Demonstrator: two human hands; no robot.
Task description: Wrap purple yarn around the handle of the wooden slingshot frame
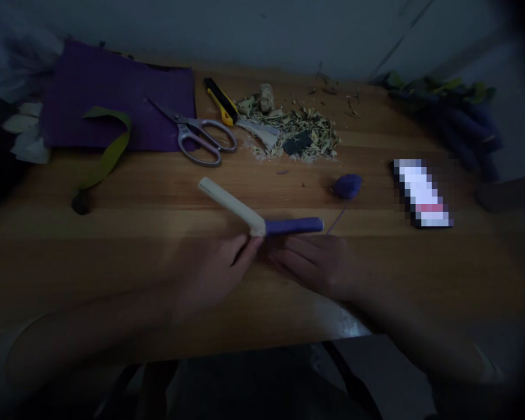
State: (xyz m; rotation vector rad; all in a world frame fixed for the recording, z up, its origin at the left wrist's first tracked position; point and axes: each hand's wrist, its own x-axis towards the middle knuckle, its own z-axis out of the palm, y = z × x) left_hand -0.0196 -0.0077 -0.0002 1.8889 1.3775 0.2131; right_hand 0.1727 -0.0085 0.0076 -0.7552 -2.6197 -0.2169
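Observation:
A forked, peeled stick [234,204] lies across the space above my hands, one pale prong pointing up and left. Its other prong [294,226] is wrapped in purple thread and points right. My left hand [227,265] pinches the stick just below the fork. My right hand [317,262] is closed under the wrapped prong, fingers curled; its fingertips are partly hidden. A purple thread [336,220] runs from a small purple ball of thread [347,186] down behind my right hand. The stick's lower end is hidden by my hands.
Scissors [201,137] rest partly on a purple sheet [118,99], beside an olive strap [114,151]. Behind are a yellow utility knife [221,102] and a pile of wood shavings [310,131]. A phone [422,192] and dark bundle [464,116] lie right.

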